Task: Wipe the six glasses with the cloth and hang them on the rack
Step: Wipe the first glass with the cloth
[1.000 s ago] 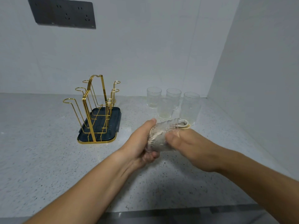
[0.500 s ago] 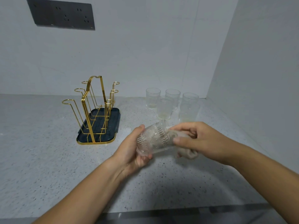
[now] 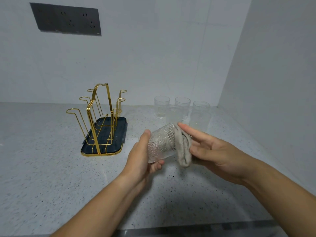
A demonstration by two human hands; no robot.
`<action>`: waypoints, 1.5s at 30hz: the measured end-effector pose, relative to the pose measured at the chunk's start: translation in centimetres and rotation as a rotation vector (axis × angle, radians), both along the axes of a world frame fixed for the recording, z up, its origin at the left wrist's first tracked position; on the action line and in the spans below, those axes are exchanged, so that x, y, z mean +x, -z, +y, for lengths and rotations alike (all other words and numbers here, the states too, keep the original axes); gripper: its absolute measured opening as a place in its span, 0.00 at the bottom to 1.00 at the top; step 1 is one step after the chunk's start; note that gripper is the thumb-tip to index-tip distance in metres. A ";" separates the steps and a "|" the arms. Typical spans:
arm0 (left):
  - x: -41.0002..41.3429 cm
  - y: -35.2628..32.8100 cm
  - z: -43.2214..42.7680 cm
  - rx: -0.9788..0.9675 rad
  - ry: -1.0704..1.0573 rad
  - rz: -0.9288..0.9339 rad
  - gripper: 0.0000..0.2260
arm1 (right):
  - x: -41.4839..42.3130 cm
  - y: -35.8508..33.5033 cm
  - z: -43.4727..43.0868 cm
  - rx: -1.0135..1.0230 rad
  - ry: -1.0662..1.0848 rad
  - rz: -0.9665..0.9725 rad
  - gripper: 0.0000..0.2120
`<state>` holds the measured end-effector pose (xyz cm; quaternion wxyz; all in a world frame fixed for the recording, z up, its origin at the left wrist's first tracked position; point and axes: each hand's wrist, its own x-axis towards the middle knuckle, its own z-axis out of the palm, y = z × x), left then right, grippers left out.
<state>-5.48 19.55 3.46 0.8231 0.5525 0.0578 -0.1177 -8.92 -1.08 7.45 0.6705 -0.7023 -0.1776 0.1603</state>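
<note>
My left hand grips a patterned clear glass by its base, tilted with the mouth toward the right. A beige cloth drapes over the glass's rim, and my right hand holds it there with the fingers stretched along it. Several more clear glasses stand upright in a cluster at the back right of the counter. The gold wire rack on its dark tray stands to the left, with nothing hanging on its hooks.
The speckled grey counter meets a white wall at the back and another close on the right. A dark socket panel sits high on the back wall. The counter's front edge runs along the bottom.
The glass has turned in my left hand and lifted slightly. The cloth has come out from inside the glass and now lies over its rim, with my right hand's fingers straighter.
</note>
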 end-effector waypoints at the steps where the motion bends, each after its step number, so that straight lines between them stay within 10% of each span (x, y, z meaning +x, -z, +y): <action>1: 0.1 0.2 0.0 -0.024 0.015 0.010 0.19 | -0.2 -0.1 0.1 -0.064 -0.010 -0.050 0.30; 7: 0.5 1.1 0.3 -0.089 0.100 0.028 0.27 | -1.2 -1.6 1.4 -0.293 0.089 -0.168 0.34; 12: 0.1 0.9 -0.1 -0.042 0.147 -0.020 0.26 | -0.8 -1.4 3.1 -0.561 0.350 -0.332 0.14; 15: 0.0 0.8 -0.1 -0.069 0.155 -0.007 0.26 | -0.5 -0.7 3.4 -0.697 0.533 -0.515 0.26; 24: -1.0 -0.1 -0.6 -0.015 0.210 0.026 0.27 | -1.1 0.7 4.6 -0.206 0.393 -0.283 0.06; 34: -0.9 2.3 -0.3 0.576 -0.180 -0.791 0.16 | -0.2 -0.5 4.7 0.018 0.493 -0.059 0.19; 45: 0.0 -2.5 0.3 -0.163 0.440 0.374 0.27 | -1.1 1.6 3.7 -0.195 0.396 -0.357 0.03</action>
